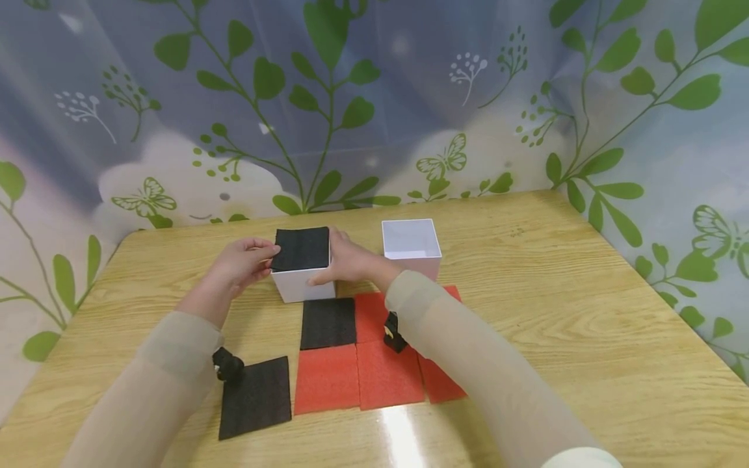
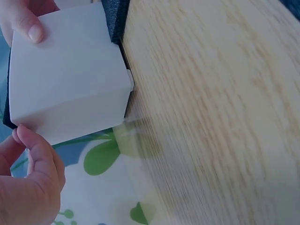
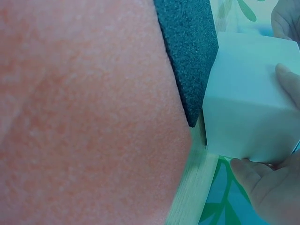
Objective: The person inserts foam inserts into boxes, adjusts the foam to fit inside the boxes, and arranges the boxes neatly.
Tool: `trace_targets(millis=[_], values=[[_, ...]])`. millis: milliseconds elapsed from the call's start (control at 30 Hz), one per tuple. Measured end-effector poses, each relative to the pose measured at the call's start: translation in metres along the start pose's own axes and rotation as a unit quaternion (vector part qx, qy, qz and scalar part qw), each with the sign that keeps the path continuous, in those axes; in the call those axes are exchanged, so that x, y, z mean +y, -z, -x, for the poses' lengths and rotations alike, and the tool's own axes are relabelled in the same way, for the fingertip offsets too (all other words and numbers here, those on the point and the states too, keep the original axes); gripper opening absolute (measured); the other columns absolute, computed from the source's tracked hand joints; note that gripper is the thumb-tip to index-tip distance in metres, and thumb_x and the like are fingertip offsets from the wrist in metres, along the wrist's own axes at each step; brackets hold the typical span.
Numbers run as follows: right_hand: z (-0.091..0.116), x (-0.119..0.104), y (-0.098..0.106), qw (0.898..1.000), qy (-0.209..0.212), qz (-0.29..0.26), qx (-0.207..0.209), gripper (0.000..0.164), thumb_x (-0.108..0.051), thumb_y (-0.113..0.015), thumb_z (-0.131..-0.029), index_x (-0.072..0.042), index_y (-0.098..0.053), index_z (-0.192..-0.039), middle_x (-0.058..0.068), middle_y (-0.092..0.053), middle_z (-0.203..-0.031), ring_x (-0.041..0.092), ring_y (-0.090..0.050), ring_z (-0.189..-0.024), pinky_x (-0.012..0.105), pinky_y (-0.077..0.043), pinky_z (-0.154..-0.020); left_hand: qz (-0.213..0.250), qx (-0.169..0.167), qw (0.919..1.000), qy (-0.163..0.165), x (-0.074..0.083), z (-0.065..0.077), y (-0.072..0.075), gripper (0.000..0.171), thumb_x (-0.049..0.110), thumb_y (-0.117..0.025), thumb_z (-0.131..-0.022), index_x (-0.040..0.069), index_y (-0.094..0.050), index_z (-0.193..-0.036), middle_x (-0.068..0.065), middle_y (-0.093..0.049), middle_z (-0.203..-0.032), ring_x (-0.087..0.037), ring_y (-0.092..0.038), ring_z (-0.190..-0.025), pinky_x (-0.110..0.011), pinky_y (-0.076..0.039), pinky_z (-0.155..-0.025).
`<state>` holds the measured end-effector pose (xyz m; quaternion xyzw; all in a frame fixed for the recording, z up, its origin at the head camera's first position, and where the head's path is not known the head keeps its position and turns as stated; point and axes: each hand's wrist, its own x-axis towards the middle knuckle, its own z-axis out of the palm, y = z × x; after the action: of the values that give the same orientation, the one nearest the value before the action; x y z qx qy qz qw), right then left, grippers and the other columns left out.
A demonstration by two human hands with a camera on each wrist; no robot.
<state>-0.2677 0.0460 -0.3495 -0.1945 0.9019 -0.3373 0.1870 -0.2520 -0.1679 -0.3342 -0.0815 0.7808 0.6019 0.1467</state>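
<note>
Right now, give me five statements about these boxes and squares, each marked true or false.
1. The right hand holds the left white box. True.
2. Both boxes are covered. False: the right white box is open on top.
3. A black felt-like square lies over the left white box's opening. True.
4. The left hand pinches that square's edge. True.
5. All the other squares are red. False: black squares also lie on the table.
</note>
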Motion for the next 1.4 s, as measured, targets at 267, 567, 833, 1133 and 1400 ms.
trace_targets(millis=[267,567,833,1133,1400], values=[[-0.002,0.001,0.000,1.000,0.003,0.006,0.000,0.118,-0.042,-0.075,-0.075,-0.002,0.009,-0.147,0.017,0.001,-0.154,0.025,-0.008,-0.141,0.036,-0.019,-0.111,-0.067,0.021,0.9974,-0.020,0.001,0.000,-0.002,0.032,0.021,-0.059,-0.093,0.000,-0.049,-0.115,-0.007,-0.048,-0.091,-0.011,-0.050,-0.074,-0.018,-0.050,-0.067],[-0.001,0.001,0.001,1.000,0.002,0.005,-0.001,0.118,-0.041,-0.075,-0.076,-0.002,0.009,-0.147,0.017,0.001,-0.154,0.024,-0.009,-0.141,0.035,-0.019,-0.111,-0.228,0.055,0.9650,-0.117,0.002,0.004,-0.006,0.026,0.023,-0.058,-0.093,0.000,-0.058,-0.106,-0.012,-0.055,-0.095,-0.021,-0.052,-0.079,-0.030,-0.049,-0.068],[0.000,0.001,0.002,1.000,0.003,0.008,-0.002,0.118,-0.042,-0.075,-0.075,-0.001,0.009,-0.147,0.017,0.000,-0.154,0.024,-0.009,-0.140,0.035,-0.019,-0.111,-0.464,0.061,0.8391,-0.278,0.004,0.011,-0.002,0.019,0.018,-0.060,-0.092,0.002,-0.068,-0.098,-0.015,-0.062,-0.098,-0.029,-0.059,-0.084,-0.042,-0.048,-0.069],[0.000,0.001,0.001,1.000,0.000,0.007,-0.004,0.118,-0.042,-0.075,-0.076,-0.001,0.009,-0.147,0.017,0.001,-0.154,0.024,-0.010,-0.140,0.036,-0.020,-0.111,-0.518,-0.010,0.8054,-0.289,0.006,0.013,0.009,0.059,0.036,-0.043,-0.099,0.002,-0.031,-0.145,-0.021,-0.027,-0.147,-0.042,-0.026,-0.133,-0.056,-0.023,-0.104],[0.001,-0.001,0.002,1.000,0.009,0.009,-0.007,0.116,-0.041,-0.074,-0.077,-0.001,0.009,-0.147,0.018,-0.003,-0.153,0.026,-0.016,-0.139,0.036,-0.025,-0.109,-0.566,-0.042,0.7776,-0.270,0.008,0.012,-0.011,0.070,0.050,-0.037,-0.097,0.002,-0.023,-0.147,-0.020,-0.019,-0.151,-0.037,-0.020,-0.137,-0.053,-0.019,-0.108]])
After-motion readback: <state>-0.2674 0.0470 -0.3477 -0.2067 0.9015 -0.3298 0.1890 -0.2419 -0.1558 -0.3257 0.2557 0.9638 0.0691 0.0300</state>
